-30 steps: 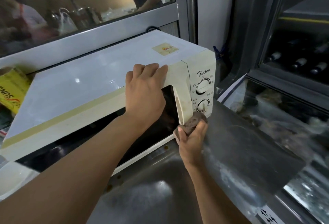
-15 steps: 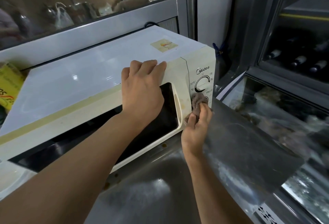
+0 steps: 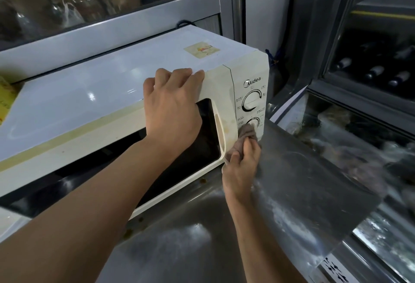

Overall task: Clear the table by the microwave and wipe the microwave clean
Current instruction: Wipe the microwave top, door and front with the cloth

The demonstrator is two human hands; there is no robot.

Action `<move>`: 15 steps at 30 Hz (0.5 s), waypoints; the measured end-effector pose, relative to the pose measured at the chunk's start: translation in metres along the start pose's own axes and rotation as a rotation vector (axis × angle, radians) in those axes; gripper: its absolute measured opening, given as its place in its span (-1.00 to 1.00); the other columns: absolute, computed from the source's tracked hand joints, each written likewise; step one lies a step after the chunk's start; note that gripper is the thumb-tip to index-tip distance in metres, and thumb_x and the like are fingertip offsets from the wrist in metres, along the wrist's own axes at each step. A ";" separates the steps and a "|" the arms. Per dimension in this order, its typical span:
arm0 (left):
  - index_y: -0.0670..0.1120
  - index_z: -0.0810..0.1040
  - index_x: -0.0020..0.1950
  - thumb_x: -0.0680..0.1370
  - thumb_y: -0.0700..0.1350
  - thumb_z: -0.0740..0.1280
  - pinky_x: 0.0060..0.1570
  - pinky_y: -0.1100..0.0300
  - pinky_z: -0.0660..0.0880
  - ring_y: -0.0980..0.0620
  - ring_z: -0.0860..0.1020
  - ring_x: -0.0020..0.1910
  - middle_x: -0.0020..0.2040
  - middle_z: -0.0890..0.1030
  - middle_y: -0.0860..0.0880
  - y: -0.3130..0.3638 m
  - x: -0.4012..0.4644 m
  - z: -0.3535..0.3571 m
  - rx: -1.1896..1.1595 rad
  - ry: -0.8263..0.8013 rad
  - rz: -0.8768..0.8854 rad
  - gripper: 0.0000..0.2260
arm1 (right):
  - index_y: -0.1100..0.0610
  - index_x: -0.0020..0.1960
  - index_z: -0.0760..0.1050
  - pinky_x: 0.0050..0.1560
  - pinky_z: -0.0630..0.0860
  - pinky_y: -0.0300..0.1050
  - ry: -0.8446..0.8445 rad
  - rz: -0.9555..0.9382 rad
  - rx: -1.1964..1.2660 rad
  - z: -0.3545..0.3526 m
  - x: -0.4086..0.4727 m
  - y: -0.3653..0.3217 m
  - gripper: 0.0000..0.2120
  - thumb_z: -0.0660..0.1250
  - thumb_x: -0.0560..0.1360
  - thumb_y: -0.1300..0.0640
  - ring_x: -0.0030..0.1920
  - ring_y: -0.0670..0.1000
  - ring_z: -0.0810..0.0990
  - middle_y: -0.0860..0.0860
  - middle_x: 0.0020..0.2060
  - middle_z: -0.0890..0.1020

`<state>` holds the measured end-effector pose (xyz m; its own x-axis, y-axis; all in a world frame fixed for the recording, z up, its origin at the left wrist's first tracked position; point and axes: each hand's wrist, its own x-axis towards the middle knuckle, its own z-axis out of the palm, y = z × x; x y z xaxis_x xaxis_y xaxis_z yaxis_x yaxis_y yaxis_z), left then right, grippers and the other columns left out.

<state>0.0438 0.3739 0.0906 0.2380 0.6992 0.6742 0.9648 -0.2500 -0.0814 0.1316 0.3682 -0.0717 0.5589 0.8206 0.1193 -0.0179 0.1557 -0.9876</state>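
Observation:
A white microwave (image 3: 94,94) with a dark door window and two dials stands on a steel table (image 3: 292,183). My left hand (image 3: 173,107) grips the top front edge of the microwave, fingers curled over it above the door. My right hand (image 3: 242,165) holds a crumpled brown-grey cloth (image 3: 246,135) and presses it against the control panel just below the lower dial (image 3: 252,122). The door handle strip beside the cloth shows yellow-brown stains.
Brown spots dot the steel table along the microwave's front foot. A glass-topped freezer (image 3: 350,138) adjoins the table on the right. A yellow package (image 3: 6,100) lies at the far left. A window behind the microwave shows a person and kitchenware.
My right hand has carried the cloth from the bottom of the door handle up to the lower dial area of the control panel. My left hand has kept its hold on the top edge.

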 end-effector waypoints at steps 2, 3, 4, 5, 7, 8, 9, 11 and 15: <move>-0.12 0.56 0.22 0.29 -0.33 0.13 0.01 -0.09 0.37 -0.26 0.51 0.01 0.13 0.62 -0.12 0.000 0.000 0.001 -0.002 0.002 -0.002 -0.46 | 0.28 0.40 0.32 0.33 0.27 -0.33 0.026 0.030 -0.017 0.001 0.001 0.007 -0.55 0.10 0.53 0.44 0.36 0.03 0.34 0.06 0.35 0.30; -0.12 0.56 0.23 0.29 -0.33 0.13 0.01 -0.09 0.37 -0.26 0.51 0.02 0.14 0.62 -0.12 0.000 0.000 0.001 -0.001 0.003 -0.004 -0.47 | 0.28 0.41 0.30 0.27 0.24 -0.42 0.042 0.077 -0.021 0.001 0.002 0.008 -0.55 0.10 0.53 0.44 0.37 0.04 0.33 0.10 0.36 0.30; -0.12 0.56 0.23 0.30 -0.33 0.13 0.02 -0.09 0.37 -0.26 0.51 0.02 0.14 0.61 -0.12 0.000 0.000 0.001 -0.001 0.003 -0.008 -0.47 | 0.28 0.42 0.28 0.22 0.20 -0.47 0.055 0.127 -0.015 0.002 0.002 0.010 -0.54 0.11 0.53 0.44 0.38 0.05 0.32 0.13 0.37 0.30; -0.12 0.56 0.23 0.30 -0.32 0.13 0.02 -0.09 0.37 -0.26 0.51 0.03 0.14 0.61 -0.12 -0.001 -0.001 0.001 -0.001 0.003 -0.011 -0.47 | 0.28 0.42 0.28 0.20 0.18 -0.49 0.061 0.156 -0.016 0.002 0.003 0.010 -0.53 0.12 0.52 0.44 0.38 0.07 0.32 0.16 0.36 0.31; -0.11 0.56 0.23 0.30 -0.32 0.13 0.02 -0.09 0.37 -0.26 0.51 0.02 0.14 0.61 -0.12 -0.001 -0.001 0.001 0.005 0.007 -0.008 -0.47 | 0.30 0.41 0.29 0.22 0.16 -0.48 0.052 0.133 -0.037 0.001 0.007 0.013 -0.52 0.13 0.50 0.46 0.38 0.09 0.32 0.18 0.35 0.33; -0.12 0.56 0.23 0.30 -0.32 0.14 0.01 -0.08 0.37 -0.25 0.51 0.02 0.14 0.62 -0.12 -0.001 -0.001 0.001 0.009 0.008 -0.003 -0.47 | 0.30 0.40 0.29 0.26 0.15 -0.45 0.053 0.110 -0.062 -0.001 0.012 0.016 -0.51 0.14 0.48 0.46 0.39 0.10 0.31 0.19 0.35 0.33; -0.11 0.56 0.23 0.30 -0.32 0.14 0.01 -0.08 0.37 -0.25 0.51 0.01 0.14 0.62 -0.12 -0.001 -0.001 0.001 0.014 0.009 0.002 -0.47 | 0.30 0.41 0.29 0.32 0.14 -0.39 0.062 0.099 -0.095 -0.004 0.019 0.016 -0.50 0.15 0.47 0.46 0.39 0.12 0.32 0.19 0.36 0.33; -0.11 0.56 0.23 0.30 -0.32 0.14 0.01 -0.08 0.38 -0.25 0.51 0.00 0.14 0.62 -0.11 -0.001 -0.001 0.002 0.017 0.014 0.002 -0.47 | 0.27 0.43 0.26 0.33 0.13 -0.34 0.065 0.111 -0.155 -0.012 0.036 0.016 -0.48 0.17 0.48 0.45 0.38 0.13 0.33 0.19 0.37 0.33; -0.12 0.57 0.21 0.29 -0.33 0.15 0.00 -0.08 0.38 -0.25 0.51 -0.02 0.12 0.62 -0.12 -0.001 -0.001 0.003 0.016 0.027 0.002 -0.47 | 0.10 0.40 0.28 0.39 0.32 -0.09 -0.017 0.053 -0.229 -0.029 0.071 0.016 -0.47 0.19 0.49 0.42 0.27 0.08 0.46 0.08 0.29 0.39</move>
<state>0.0430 0.3756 0.0873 0.2366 0.6807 0.6933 0.9661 -0.2404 -0.0937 0.1953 0.4134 -0.0823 0.5479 0.8339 0.0668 0.1434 -0.0150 -0.9896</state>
